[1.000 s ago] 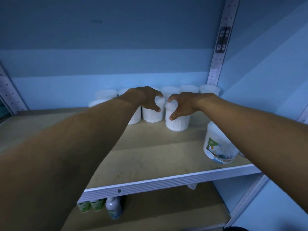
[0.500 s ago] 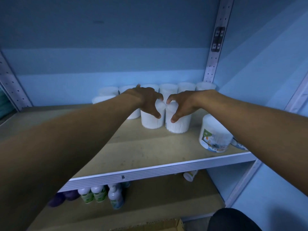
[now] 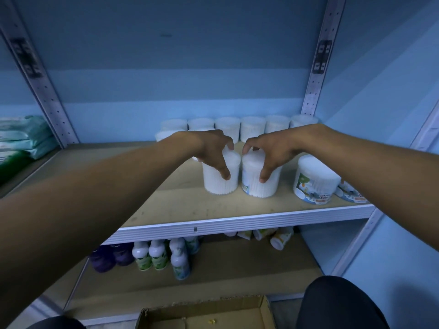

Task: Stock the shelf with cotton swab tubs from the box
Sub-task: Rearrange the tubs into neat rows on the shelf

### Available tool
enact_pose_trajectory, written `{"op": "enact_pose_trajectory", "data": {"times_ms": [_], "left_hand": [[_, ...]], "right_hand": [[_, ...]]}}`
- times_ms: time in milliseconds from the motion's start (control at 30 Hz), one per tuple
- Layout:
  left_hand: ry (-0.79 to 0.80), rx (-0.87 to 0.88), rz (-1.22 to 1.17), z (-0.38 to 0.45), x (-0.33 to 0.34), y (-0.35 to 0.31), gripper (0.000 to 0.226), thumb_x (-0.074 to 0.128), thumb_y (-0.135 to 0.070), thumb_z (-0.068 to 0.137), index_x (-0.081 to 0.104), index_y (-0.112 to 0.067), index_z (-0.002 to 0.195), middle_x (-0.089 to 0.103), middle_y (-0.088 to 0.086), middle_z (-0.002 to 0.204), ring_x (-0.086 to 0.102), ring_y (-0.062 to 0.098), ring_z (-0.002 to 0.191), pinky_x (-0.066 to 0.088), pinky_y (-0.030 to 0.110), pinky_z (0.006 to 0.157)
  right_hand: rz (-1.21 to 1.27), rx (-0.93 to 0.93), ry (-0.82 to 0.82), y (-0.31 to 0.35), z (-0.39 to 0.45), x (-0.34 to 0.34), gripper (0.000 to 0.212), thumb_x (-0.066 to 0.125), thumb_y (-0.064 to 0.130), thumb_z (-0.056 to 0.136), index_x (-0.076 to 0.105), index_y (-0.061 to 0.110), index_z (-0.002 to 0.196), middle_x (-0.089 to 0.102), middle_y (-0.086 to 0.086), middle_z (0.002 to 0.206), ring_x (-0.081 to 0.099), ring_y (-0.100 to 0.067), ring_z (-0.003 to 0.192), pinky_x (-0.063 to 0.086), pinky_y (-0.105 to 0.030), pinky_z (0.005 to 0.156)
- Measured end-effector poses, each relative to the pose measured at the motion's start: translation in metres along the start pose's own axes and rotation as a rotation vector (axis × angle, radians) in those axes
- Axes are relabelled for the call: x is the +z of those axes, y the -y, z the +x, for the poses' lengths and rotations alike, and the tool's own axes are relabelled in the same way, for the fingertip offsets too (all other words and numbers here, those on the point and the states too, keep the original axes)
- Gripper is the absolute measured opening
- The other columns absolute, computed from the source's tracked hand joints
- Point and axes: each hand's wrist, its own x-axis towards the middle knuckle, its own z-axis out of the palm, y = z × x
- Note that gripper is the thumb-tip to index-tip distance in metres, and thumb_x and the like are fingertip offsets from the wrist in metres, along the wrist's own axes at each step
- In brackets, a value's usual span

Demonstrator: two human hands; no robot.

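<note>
the tubs (image 3: 221, 176) look like clear, smooth plastic packed with white cotton swabs. the shelf (image 3: 190, 203) is matt, scuffed wood board with a ribbed pale metal front edge (image 3: 237, 225). the uprights (image 3: 317, 74) are perforated metal. the box (image 3: 206, 314) is plain brown cardboard. the bottles (image 3: 156, 256) below are glossy plastic.
</note>
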Motion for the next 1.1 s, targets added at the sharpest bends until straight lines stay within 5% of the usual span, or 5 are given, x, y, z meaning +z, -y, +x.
{"op": "enact_pose_trajectory", "data": {"times_ms": [100,367,633,933,1100], "left_hand": [[0.013,0.023,-0.013,-0.01,-0.001,0.0,0.091,0.081,-0.061,0.063,0.04,-0.041,0.141,0.042,-0.008,0.138,0.054,0.021,0.12,0.05,0.04,0.1],[0.033,-0.097,-0.02,-0.017,-0.01,-0.012,0.113,0.064,-0.089,0.056,0.04,-0.026,0.148,0.047,-0.004,0.147,0.058,0.025,0.122,0.047,0.041,0.105],[-0.038,-0.159,0.069,-0.013,-0.005,-0.024,0.088,0.059,-0.085,0.067,0.061,-0.015,0.12,0.068,0.003,0.111,0.067,0.026,0.096,0.05,0.031,0.073],[0.03,0.018,-0.029,-0.016,-0.012,-0.016,0.092,0.078,-0.064,0.068,0.046,-0.029,0.146,0.05,-0.013,0.145,0.051,0.016,0.128,0.039,0.029,0.104],[0.056,0.001,-0.071,-0.016,-0.02,-0.018,0.102,0.079,-0.072,0.059,0.044,-0.027,0.144,0.049,-0.01,0.145,0.052,0.02,0.125,0.044,0.033,0.101]], "right_hand": [[-0.006,-0.026,0.048,0.005,-0.008,-0.004,0.096,0.09,0.04,0.067,0.033,0.042,0.145,0.041,0.006,0.149,0.045,-0.02,0.132,0.04,-0.036,0.108],[-0.094,0.099,-0.011,0.018,-0.009,-0.013,0.106,0.068,0.083,0.062,0.04,0.028,0.148,0.046,0.001,0.149,0.054,-0.028,0.126,0.046,-0.038,0.101],[-0.102,0.147,0.001,0.023,-0.003,-0.011,0.096,0.074,0.076,0.065,0.052,0.019,0.139,0.054,-0.001,0.138,0.06,-0.028,0.114,0.05,-0.033,0.083],[-0.125,-0.008,0.081,0.008,-0.011,-0.013,0.103,0.092,0.032,0.066,0.031,0.036,0.15,0.043,0.007,0.151,0.047,-0.02,0.133,0.04,-0.035,0.108],[-0.099,0.062,0.057,0.004,-0.012,-0.015,0.107,0.084,0.06,0.065,0.029,0.037,0.153,0.038,0.006,0.156,0.045,-0.023,0.137,0.038,-0.037,0.11]]}}
